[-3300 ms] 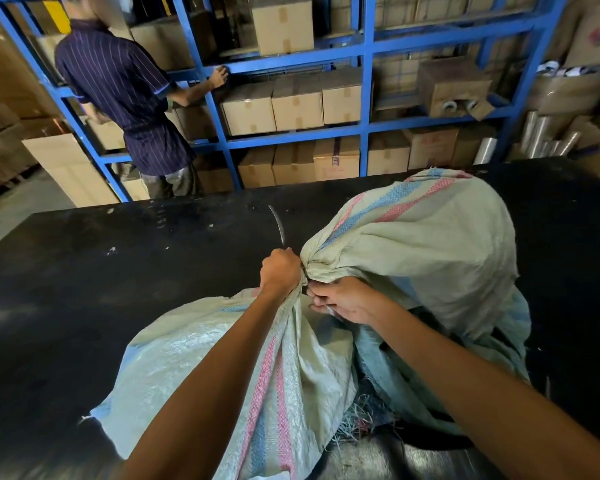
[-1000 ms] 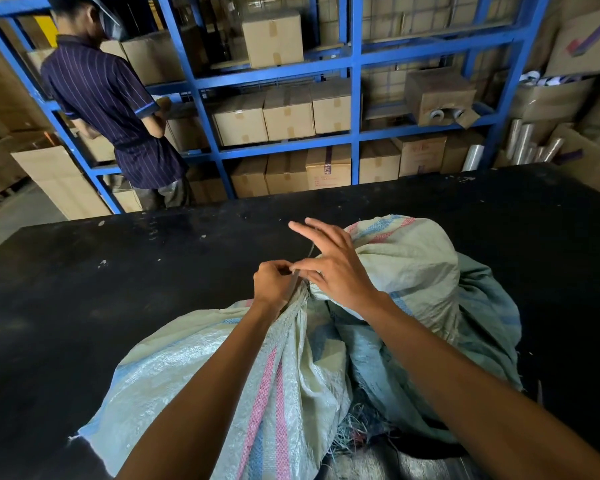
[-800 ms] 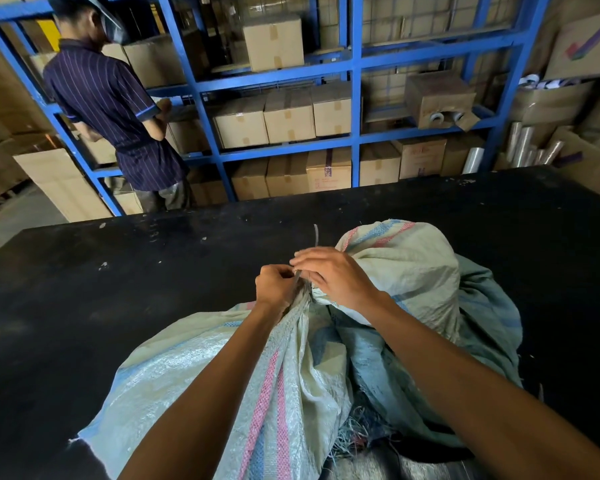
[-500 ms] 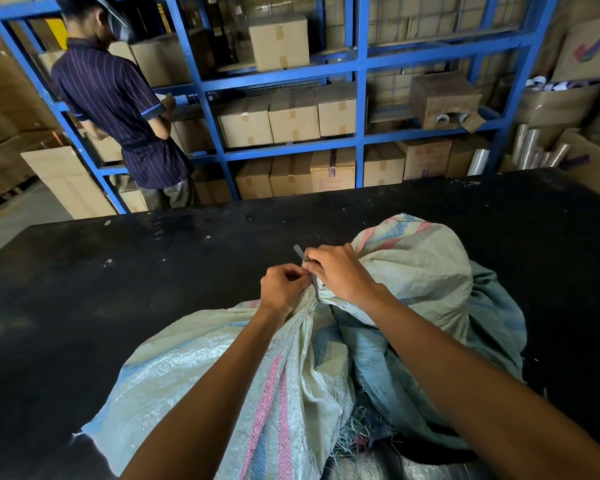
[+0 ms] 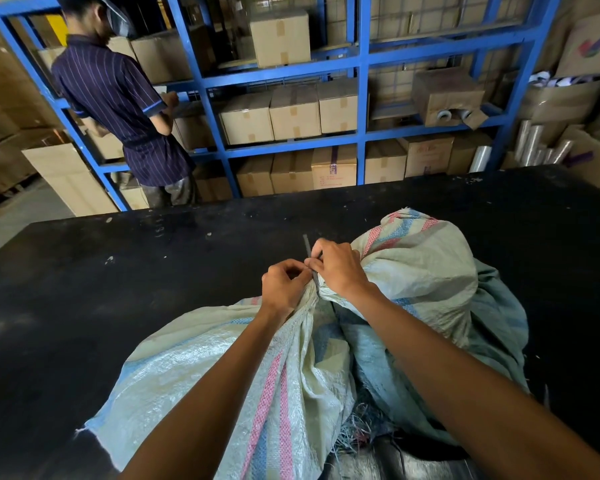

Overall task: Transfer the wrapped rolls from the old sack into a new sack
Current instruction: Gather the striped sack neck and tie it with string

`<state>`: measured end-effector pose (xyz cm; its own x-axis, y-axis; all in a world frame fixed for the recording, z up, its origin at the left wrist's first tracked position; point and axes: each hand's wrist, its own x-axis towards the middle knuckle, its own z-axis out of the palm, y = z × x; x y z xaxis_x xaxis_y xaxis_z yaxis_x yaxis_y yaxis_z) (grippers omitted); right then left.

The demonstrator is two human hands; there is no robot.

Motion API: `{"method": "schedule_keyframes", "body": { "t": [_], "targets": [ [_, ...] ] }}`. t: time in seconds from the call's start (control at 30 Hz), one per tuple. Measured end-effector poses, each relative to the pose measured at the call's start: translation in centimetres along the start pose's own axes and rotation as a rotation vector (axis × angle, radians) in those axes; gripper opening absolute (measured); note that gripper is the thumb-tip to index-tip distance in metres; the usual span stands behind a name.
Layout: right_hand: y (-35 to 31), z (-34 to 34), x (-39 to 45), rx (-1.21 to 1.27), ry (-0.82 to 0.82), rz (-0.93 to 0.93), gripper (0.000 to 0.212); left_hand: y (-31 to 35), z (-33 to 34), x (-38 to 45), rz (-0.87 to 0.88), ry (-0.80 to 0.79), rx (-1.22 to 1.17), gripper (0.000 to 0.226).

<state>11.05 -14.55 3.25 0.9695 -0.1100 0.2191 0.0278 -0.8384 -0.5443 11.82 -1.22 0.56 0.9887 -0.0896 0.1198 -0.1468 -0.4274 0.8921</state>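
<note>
A pale woven sack [image 5: 201, 368] with pink and blue stripes lies on the black table [image 5: 84, 306], its neck bunched at the centre. My left hand [image 5: 284, 282] grips the gathered neck. My right hand [image 5: 336, 268] pinches a thin dark tie strip [image 5: 306, 244] that sticks up from the neck. Past the neck, the sack's loose top [image 5: 420, 271] bulges to the right. A bluish sack [image 5: 499, 327] lies crumpled under it on the right. No wrapped rolls show on the table; what the sack holds is hidden.
Frayed sack threads [image 5: 357, 434] hang by the near table edge. Behind the table stands a blue shelf rack [image 5: 361, 64] full of cardboard boxes. A person in a striped shirt [image 5: 118, 109] works at it on the left. Clear film rolls [image 5: 534, 143] lean at the right.
The sack's top was pulled down from an upright bulge. My right hand spread its fingers, then closed on the tie strip beside my left hand, which stayed on the neck.
</note>
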Motion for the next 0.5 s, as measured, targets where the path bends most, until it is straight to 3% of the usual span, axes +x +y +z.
{"method": "schedule_keyframes", "body": {
  "t": [0.33, 0.43, 0.5],
  "targets": [
    [-0.5, -1.1, -0.4, -0.100, -0.177, -0.047, 0.018, -0.1, 0.0, -0.1, 0.029, 0.070, 0.035, 0.007],
    [-0.6, -1.0, -0.1, -0.038, -0.229, 0.066, 0.022, 0.0, 0.0, -0.1, 0.067, 0.073, 0.027, 0.009],
    [-0.3, -1.2, 0.4, 0.160, -0.307, 0.190, 0.020, 0.1, -0.4, -0.2, 0.094, 0.073, 0.012, 0.010]
  ]
}}
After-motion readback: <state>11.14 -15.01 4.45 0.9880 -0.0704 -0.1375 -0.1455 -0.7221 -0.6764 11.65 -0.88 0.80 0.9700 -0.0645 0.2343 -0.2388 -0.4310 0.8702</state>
